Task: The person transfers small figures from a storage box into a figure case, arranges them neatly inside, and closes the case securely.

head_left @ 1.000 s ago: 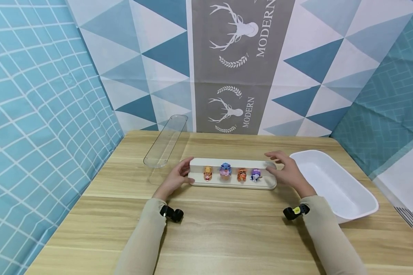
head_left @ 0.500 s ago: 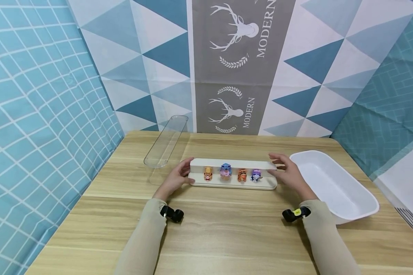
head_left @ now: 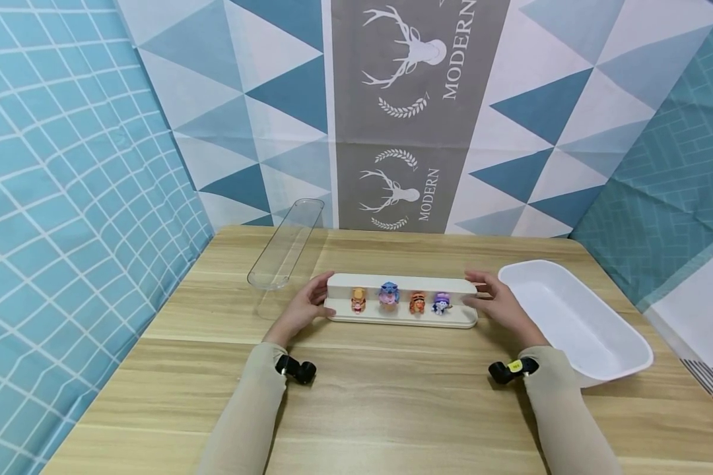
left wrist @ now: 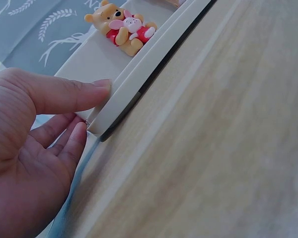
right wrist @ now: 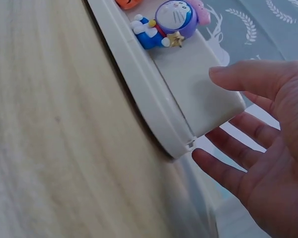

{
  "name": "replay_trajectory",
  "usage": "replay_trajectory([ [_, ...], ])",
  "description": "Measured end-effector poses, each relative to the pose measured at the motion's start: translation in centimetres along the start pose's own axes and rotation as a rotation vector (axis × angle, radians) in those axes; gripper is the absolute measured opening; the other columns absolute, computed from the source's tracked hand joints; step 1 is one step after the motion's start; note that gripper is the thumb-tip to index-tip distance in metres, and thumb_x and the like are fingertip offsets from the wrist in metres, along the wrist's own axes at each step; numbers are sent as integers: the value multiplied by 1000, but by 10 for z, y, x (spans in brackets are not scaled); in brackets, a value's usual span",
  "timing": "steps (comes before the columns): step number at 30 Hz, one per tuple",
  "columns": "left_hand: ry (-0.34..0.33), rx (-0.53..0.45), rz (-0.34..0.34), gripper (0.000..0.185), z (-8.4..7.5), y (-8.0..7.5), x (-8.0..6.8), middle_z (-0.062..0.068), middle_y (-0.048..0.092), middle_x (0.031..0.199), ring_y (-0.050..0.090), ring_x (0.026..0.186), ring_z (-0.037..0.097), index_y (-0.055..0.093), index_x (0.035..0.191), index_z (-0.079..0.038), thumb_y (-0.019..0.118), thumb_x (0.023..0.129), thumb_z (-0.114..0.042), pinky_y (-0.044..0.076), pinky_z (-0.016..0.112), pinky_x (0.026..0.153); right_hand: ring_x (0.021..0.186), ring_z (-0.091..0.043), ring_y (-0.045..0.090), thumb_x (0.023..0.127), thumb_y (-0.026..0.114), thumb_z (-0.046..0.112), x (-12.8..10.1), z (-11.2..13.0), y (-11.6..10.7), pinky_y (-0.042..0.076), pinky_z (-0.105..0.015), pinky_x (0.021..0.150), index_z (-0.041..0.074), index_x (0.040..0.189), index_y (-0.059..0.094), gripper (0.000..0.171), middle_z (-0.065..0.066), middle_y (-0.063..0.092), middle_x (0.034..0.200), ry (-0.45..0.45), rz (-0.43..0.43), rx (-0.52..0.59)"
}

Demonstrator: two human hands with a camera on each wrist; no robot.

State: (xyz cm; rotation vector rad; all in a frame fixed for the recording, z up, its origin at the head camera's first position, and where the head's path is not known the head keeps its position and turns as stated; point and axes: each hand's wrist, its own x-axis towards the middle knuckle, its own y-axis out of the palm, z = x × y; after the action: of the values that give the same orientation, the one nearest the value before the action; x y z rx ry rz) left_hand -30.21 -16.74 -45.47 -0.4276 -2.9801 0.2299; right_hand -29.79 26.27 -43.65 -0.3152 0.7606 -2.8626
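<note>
A long cream display stand (head_left: 401, 317) lies on the table, bearing a row of several small toy figurines. From left to right come a yellow bear hugging a pink piglet (left wrist: 123, 30), a blue figurine (head_left: 389, 295), an orange striped one (head_left: 417, 303) and a purple-hooded one with a star (right wrist: 176, 21). My left hand (head_left: 303, 305) grips the stand's left end, thumb on the front rim and fingers round the end. My right hand (head_left: 499, 303) is at the right end, its thumb over the upper step and its fingers loosely spread beside the end.
A clear plastic cover (head_left: 288, 245) stands on the table at the back left. To the right of my right hand sits a white plastic basin (head_left: 525, 265). Patterned cloth (head_left: 214, 86) backs the wooden table (head_left: 392, 409).
My right hand has shifted slightly right, its fingers coming down from above the stand to beside its right end. The left hand, stand and figurines have stayed in place.
</note>
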Motion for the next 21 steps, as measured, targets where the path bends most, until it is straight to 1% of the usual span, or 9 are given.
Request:
replay_trajectory([
  [4,6,0,8,87,-1,0,-1,27,42,145,40,135,41,32,154,-1,65,77,24,32,47,116,126,-44,45,91,69,7,0,-5,1,41,-53,102,-2,146,42,62,-27,43,142,25,24,19],
  [9,7,2,13,86,0,-1,0,27,41,145,40,136,41,32,154,-2,65,78,23,32,47,116,128,-45,43,90,71,5,1,-9,2,37,-58,107,0,147,42,65,-27,45,140,62,28,53],
  [12,0,-6,12,87,0,-2,0,26,41,146,39,136,40,34,154,-3,65,78,23,32,46,116,129,-43,44,89,70,2,0,-13,2,37,-57,109,0,148,40,67,-28,46,141,61,34,84],
  [14,-4,-5,15,86,1,-2,0,27,41,146,40,136,40,34,154,-4,65,78,22,33,46,116,128,-37,47,88,69,-1,-2,-15,1,40,-49,110,-1,149,39,68,-28,45,142,52,39,114],
  [16,-6,-3,17,86,1,-2,0,27,41,146,40,136,41,34,154,-4,66,78,22,34,47,115,126,-26,50,87,68,-4,-3,-19,-1,43,-36,108,-2,150,36,70,-29,43,145,38,54,154],
  [18,-8,-2,17,86,0,-2,0,27,41,146,40,136,41,33,154,-4,66,78,22,34,47,115,121,-13,52,86,67,-7,-5,-21,-2,45,-23,103,-3,151,35,73,-30,40,147,30,67,203],
  [20,-8,-4,15,86,0,-1,0,27,41,146,40,136,42,33,154,-3,65,78,22,34,47,114,117,-4,53,84,67,-11,-5,-24,-4,44,-15,98,-5,152,32,77,-30,38,148,14,88,253],
  [21,-6,-7,14,87,0,-1,0,28,41,146,40,136,42,32,154,-3,65,78,22,34,48,115,116,-1,53,82,67,-12,-6,-25,-4,44,-13,97,-6,152,31,79,-29,38,149,6,97,275],
])
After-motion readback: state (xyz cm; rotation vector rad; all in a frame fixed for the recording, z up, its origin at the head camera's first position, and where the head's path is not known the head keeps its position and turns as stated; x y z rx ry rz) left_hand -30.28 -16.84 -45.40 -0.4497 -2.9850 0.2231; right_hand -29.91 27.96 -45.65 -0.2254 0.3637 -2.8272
